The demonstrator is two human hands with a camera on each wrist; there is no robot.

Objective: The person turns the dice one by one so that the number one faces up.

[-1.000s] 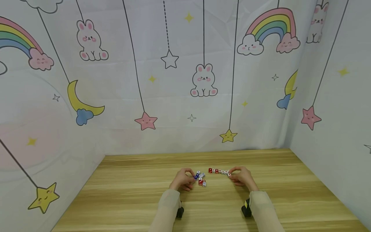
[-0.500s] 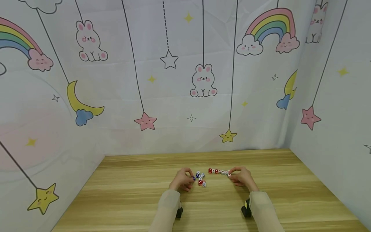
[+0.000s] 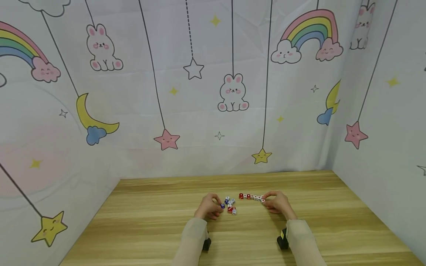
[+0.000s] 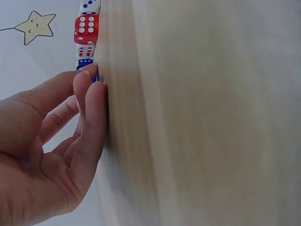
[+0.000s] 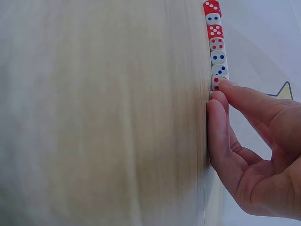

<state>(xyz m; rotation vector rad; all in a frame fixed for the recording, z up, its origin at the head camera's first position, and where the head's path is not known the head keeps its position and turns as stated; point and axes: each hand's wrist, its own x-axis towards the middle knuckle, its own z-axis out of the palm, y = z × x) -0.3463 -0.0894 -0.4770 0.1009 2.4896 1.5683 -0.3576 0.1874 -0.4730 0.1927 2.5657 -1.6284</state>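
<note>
My left hand (image 3: 210, 207) is at the left of a loose cluster of dice, pinching a blue die (image 3: 222, 205) in its fingertips. In the left wrist view the fingers (image 4: 96, 101) cover most of that die. The cluster holds white dice (image 3: 232, 201), a red die (image 3: 230, 210) and another blue one, partly seen. Over on the right, my right hand (image 3: 278, 202) pinches a white die (image 3: 263, 201) with thumb and fingers, at the right end of a row of dice. Red dice (image 5: 215, 31) and white dice (image 5: 218, 57) make up this row.
The dice are on a wood-grain table (image 3: 149, 229). A white cloth wall (image 3: 199, 155) printed with rabbits, stars and rainbows rises behind the table and on both sides. Black wrist devices (image 3: 283, 240) sit under the sleeves.
My left hand has drawn the blue die a little left and nearer, away from the other dice in the cluster. The right hand stays in place at the row's end.
</note>
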